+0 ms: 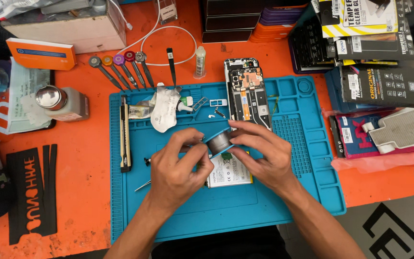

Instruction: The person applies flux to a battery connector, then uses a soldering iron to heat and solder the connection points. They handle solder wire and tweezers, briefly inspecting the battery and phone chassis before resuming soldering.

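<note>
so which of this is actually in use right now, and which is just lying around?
In use:
- left hand and right hand, both on the tape roll
- white battery under the hands
- opened phone
- blue mat

Lying about:
- screwdrivers
- black tweezers
- utility knife
- solvent bottle
- boxed screen protectors

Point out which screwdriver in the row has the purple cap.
The middle one of five screwdrivers, purple-capped screwdriver; its neighbours are orange, red, and grey.

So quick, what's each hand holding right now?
Left hand: shut, pinching the tape roll's near edge.
Right hand: shut on the tape roll, holding it over the battery.
</note>
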